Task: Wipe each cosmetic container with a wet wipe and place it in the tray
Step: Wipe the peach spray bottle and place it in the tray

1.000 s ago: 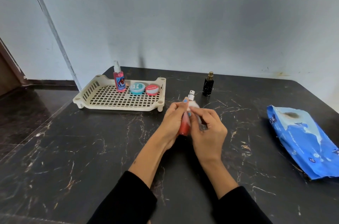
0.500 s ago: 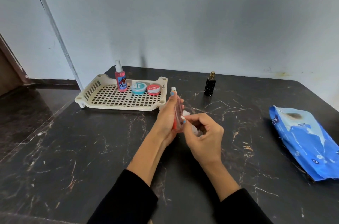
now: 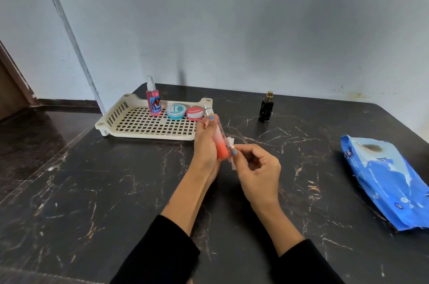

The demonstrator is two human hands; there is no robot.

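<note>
My left hand [image 3: 205,144] grips a slim orange-pink spray bottle [image 3: 220,144] upright above the table, just right of the tray's near right corner. My right hand [image 3: 257,167] pinches a small folded white wet wipe [image 3: 232,151] against the bottle's lower right side. The cream lattice tray [image 3: 139,128] sits at the back left and holds a pink spray bottle [image 3: 153,102], a teal round tin [image 3: 176,111] and a red round tin [image 3: 194,113]. A black perfume bottle [image 3: 265,108] with a gold top stands alone on the table behind my hands.
A blue wet-wipe pack [image 3: 390,181] lies at the right edge of the black marble table [image 3: 92,190]. A grey wall runs close behind the table. A dark floor shows to the left, past the table's edge.
My left hand has carried the orange-pink bottle up and left toward the tray. The right hand with the wipe has slid down from the bottle's top to its lower side.
</note>
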